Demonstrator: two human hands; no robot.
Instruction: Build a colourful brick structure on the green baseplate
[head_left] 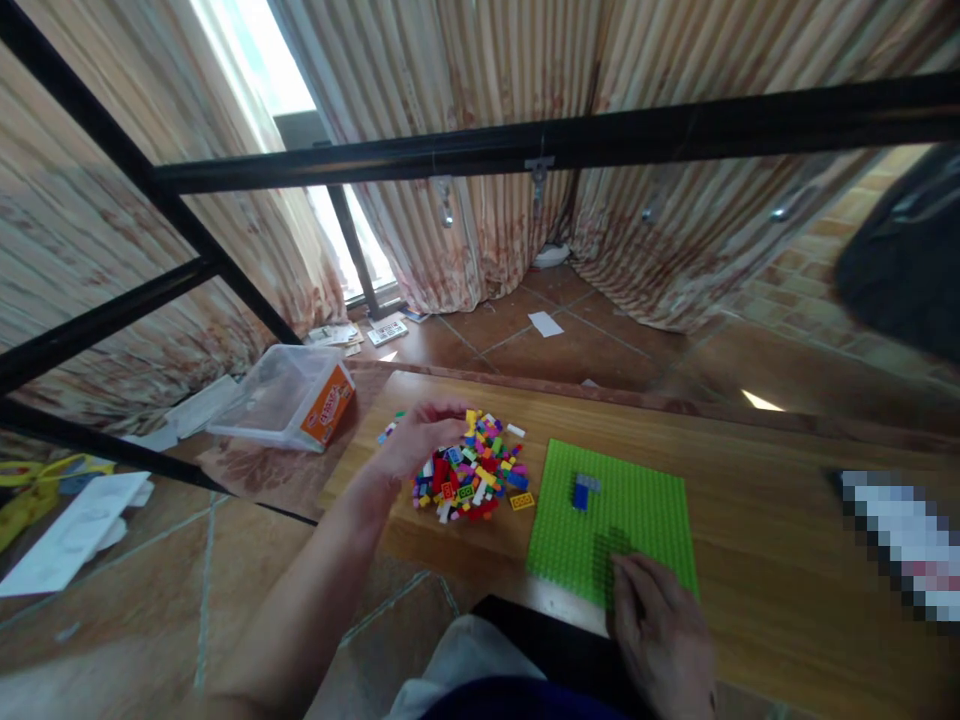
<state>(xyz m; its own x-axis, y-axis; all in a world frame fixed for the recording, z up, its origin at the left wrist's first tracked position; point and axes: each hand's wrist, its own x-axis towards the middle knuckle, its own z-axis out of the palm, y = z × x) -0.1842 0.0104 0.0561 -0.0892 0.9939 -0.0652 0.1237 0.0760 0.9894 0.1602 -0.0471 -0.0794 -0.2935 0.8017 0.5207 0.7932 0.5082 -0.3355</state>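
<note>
One blue brick [581,497] well inside baseplate [646,502] edges

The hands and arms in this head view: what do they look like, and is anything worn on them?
They are a person's. The left hand and right hand show no gloves. The left forearm is slim and bare, with no sleeve, watch or cable visible. Little of the right arm shows, so its sleeve cannot be told.

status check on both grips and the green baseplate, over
Left grip at brick pile, hold unclear. Blue brick, greyish brick on green baseplate. Right grip hides its near right corner, hold unclear too.
</note>
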